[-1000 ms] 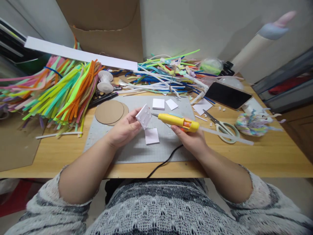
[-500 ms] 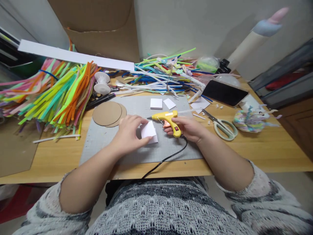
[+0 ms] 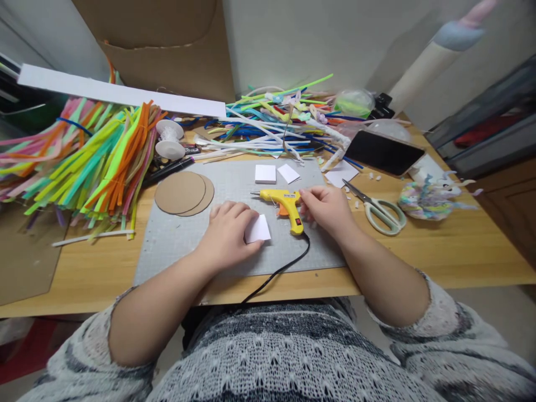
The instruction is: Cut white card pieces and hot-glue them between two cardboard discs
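1. White square card (image 3: 258, 228) lies under your left hand (image 3: 229, 231), flat on the grey cutting mat (image 3: 234, 176) and a little inward of its front edge.
2. Your left hand grasps this card, thumb along the near edge and fingers reaching over the far one.
3. At 2 o'clock from the card, the yellow glue gun (image 3: 288, 201) rests on the mat, nozzle toward 10 o'clock, handle toward 5; its black cord (image 3: 278, 272) runs off the table's front edge.
4. Your right hand (image 3: 329, 207) has its fingertips at the gun's back end; you cannot tell from this view whether they grip anything.
5. At 12 o'clock from the card sits a thick white block (image 3: 265, 174), with a thinner tilted white piece (image 3: 288, 173) just beside it at 1.
6. Two overlapping cardboard discs (image 3: 178, 192) lie at 10 o'clock, scissors (image 3: 369, 205) at 3, and a dark phone (image 3: 383, 152) at 2, farther off.
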Tool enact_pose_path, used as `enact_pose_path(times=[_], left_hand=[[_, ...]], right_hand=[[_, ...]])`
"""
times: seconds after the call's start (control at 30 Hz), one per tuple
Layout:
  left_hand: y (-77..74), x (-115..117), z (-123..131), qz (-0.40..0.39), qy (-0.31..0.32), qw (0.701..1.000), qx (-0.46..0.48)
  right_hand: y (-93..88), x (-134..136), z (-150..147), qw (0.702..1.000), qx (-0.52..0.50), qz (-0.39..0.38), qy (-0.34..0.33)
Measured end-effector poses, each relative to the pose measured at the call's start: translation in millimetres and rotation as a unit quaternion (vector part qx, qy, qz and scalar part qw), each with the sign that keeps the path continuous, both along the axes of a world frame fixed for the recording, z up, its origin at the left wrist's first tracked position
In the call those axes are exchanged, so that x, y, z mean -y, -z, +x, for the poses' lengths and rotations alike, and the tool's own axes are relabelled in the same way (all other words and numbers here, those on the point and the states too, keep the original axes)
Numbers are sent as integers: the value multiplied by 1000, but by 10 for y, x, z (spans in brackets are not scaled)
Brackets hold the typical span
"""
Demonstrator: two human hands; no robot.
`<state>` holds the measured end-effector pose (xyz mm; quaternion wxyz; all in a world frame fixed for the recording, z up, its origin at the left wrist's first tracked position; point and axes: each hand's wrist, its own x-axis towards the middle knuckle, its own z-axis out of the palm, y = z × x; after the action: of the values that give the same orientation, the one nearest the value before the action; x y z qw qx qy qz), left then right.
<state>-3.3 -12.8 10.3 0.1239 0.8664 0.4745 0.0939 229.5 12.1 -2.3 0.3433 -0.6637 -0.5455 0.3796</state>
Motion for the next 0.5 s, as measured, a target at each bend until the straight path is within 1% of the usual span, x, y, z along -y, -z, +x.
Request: enact_pose_path(times=[0.1, 0.2, 0.5], left_hand=[[3, -6, 0, -2, 3, 1000, 4], [14, -11, -5, -5, 7, 1000, 9], [33, -17, -13, -18, 15, 1000, 7]], right_hand=[[-28, 23, -27, 999, -26, 45, 5], [-34, 34, -33, 997, -37, 65, 1], [-8, 43, -44, 997, -32, 66, -8]])
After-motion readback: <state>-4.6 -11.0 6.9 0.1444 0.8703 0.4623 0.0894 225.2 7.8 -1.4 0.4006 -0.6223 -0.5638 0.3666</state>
